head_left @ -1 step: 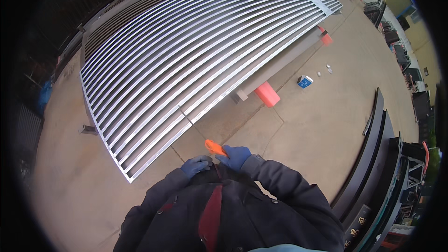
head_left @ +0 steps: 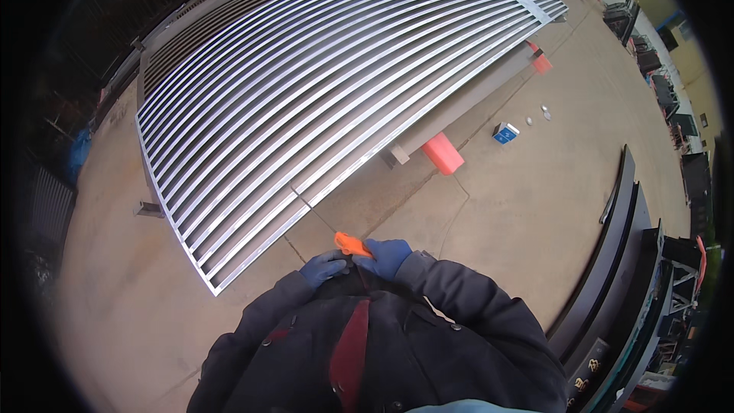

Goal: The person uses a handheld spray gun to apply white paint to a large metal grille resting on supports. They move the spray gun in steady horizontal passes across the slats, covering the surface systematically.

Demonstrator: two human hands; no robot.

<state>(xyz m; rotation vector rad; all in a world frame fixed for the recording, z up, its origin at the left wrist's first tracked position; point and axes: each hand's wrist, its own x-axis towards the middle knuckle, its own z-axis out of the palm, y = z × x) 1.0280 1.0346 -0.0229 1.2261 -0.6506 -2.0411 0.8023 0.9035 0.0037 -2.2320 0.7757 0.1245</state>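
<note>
a view straight down over a person's chest, both hands in blue gloves held close together just in front of the dark jacket. the right hand (head_left: 386,255) has its fingers curled around the end of a small orange tool (head_left: 350,244), whose orange body pokes out past the fingers toward the left and away from the body. a thin wire or rod (head_left: 313,210) runs on from beyond the tool toward the grille. the left hand (head_left: 325,266) sits just beside the tool with fingers bent inward; whether it grips anything cannot be told.

beyond the fingers lies a large grille of pale metal slats (head_left: 329,84) on the concrete floor (head_left: 535,206), its near corner to the left of the left fingers. open bare concrete spreads to the right of the right fingers, reaching a stack of dark metal frames (head_left: 619,260). farther out, an orange block (head_left: 443,153) props the grille's edge, with a small blue box (head_left: 505,133) near it.
</note>
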